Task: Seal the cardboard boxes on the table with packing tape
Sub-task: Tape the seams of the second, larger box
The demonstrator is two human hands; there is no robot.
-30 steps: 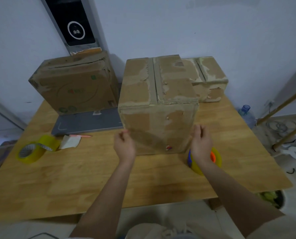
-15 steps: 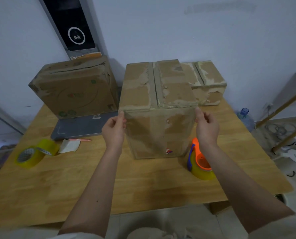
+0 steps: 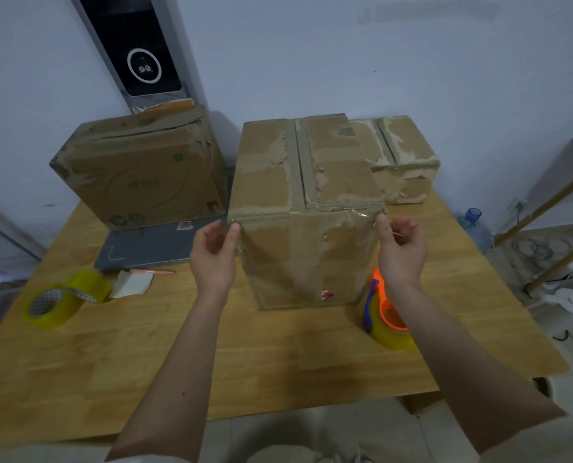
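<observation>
**Clear tape stretched across the box front**

Cardboard fills the middle of the frame: the tall box point(image 3: 306, 208) stands upright on the wooden table point(image 3: 278, 359), its top flaps closed along a taped seam. I hold a wide strip of clear tape point(image 3: 311, 259) across its near face. My left hand point(image 3: 215, 253) pinches the strip's left edge at the box's upper left corner, thumb against the cardboard; my right hand point(image 3: 401, 246) pinches the right edge at the upper right corner, fingers curled. So each grip is closed on the tape.

Compared with a second ago, both hands have climbed from the lower part of the front face to just under the top edge, and the strip now reaches up to that edge.

Right of the box, just below my right wrist, sits the orange tape dispenser point(image 3: 383, 314), now fully uncovered where my hand had hidden it. At lower left lies a loose yellow tape roll point(image 3: 57, 300), a folded paper scrap point(image 3: 132, 283) and a pink pen point(image 3: 153, 271) beside it. A second box point(image 3: 141, 175) stands at upper left on a grey tray point(image 3: 151, 245), a third box point(image 3: 403, 158) behind on the right.
</observation>
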